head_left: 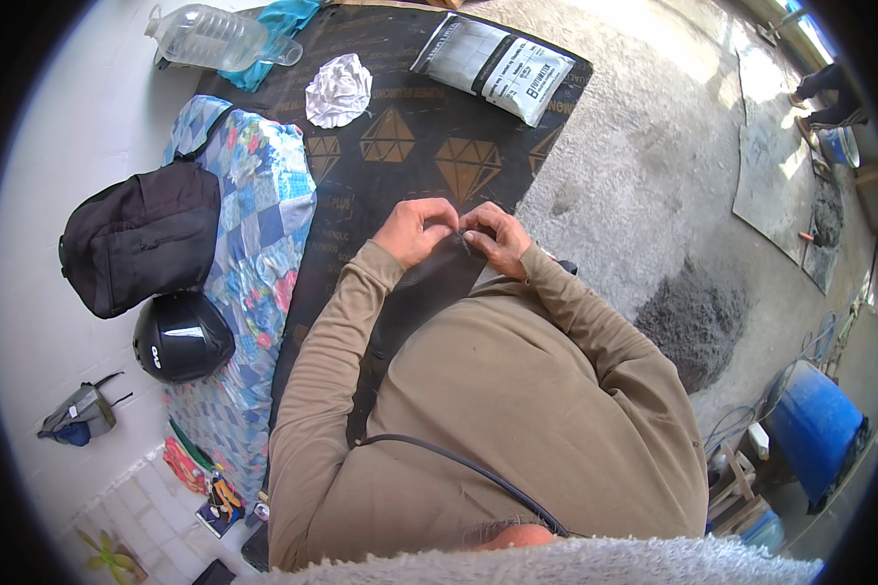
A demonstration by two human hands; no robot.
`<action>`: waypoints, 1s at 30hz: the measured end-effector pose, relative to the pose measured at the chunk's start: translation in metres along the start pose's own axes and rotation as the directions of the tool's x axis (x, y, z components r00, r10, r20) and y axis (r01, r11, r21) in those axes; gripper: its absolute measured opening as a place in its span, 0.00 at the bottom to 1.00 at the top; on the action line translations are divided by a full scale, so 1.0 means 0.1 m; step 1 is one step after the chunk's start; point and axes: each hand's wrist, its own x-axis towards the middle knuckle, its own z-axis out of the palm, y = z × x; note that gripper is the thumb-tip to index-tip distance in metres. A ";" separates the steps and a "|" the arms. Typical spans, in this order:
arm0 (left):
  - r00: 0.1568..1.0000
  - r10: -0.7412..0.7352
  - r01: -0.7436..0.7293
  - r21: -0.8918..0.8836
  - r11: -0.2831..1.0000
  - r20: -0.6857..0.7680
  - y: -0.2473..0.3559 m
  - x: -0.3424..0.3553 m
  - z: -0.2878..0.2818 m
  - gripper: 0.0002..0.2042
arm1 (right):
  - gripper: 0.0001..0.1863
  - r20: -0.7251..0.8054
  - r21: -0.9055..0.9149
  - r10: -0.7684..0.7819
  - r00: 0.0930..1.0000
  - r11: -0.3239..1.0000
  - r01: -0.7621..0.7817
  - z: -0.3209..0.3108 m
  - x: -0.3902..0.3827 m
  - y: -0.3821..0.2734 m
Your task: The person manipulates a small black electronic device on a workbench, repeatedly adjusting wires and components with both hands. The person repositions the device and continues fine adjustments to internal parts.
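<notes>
My left hand (415,231) and my right hand (498,240) meet in front of my chest, fingertips almost touching. Both are closed, thumbs pressed against the fingers. A thin, dark strand seems to show between them, too small to make out. Beneath lies a dark board (361,210) printed with gold gem shapes. Beyond my hands, a crumpled white wad (339,91) of paper or cloth sits on this board. Toward its far right corner lies a white and black printed packet (493,68).
Left of the board, a floral patchwork cloth (263,229) carries a black backpack (141,239) and a black helmet (183,336). A large see-through bottle (210,37) lies at the far left. To the right are a grey heap (695,322) and a blue barrel (815,429). A person's legs (829,96) show far right.
</notes>
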 end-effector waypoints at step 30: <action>0.985 -0.162 0.145 -0.211 0.967 -0.065 -0.27 0.07 -0.02 0.03 | 0.04 -0.015 0.338 0.178 0.984 0.927 -0.163 0.10 0.11 0.12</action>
